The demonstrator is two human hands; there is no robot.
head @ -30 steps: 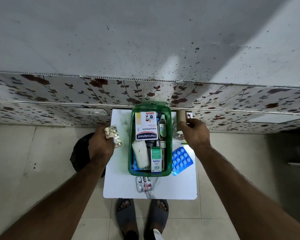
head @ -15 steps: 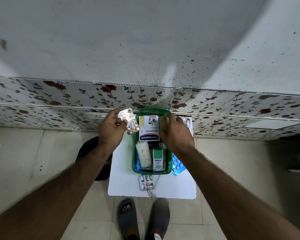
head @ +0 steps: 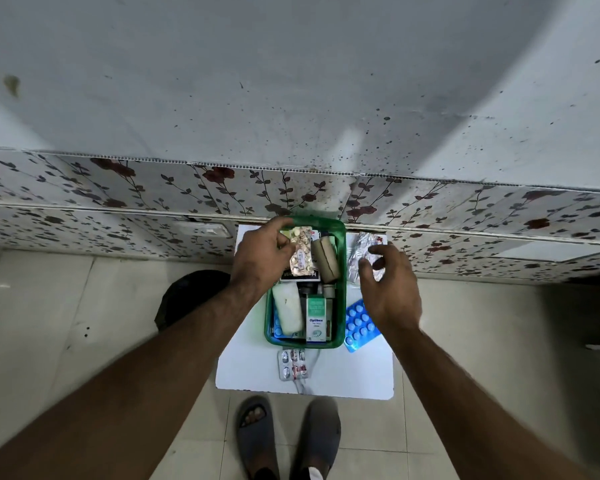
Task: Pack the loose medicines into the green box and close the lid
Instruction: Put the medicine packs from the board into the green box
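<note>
The green box [head: 341, 282] stands open on a small white table [head: 343, 375], filled with cartons, a white bottle and a brown roll [head: 324, 259]. My left hand [head: 260, 258] holds silver-gold blister strips [head: 300, 252] over the box's far end. My right hand [head: 388, 289] hovers open to the right of the box, fingers spread just above a crumpled silver blister pack [head: 361, 249]. A blue blister pack [head: 357, 325] lies beside the box under my right wrist. A red-and-silver strip [head: 292, 364] lies in front of the box.
The table stands against a wall with floral panelling [head: 118, 188]. A dark round object [head: 187, 296] sits on the floor left of the table. My sandalled feet [head: 288, 441] are on the tiled floor just before the table's near edge.
My left hand carried the blister strips rightward over the box. My right hand put the brown roll into the box, let go, and moved right toward the silver pack.
</note>
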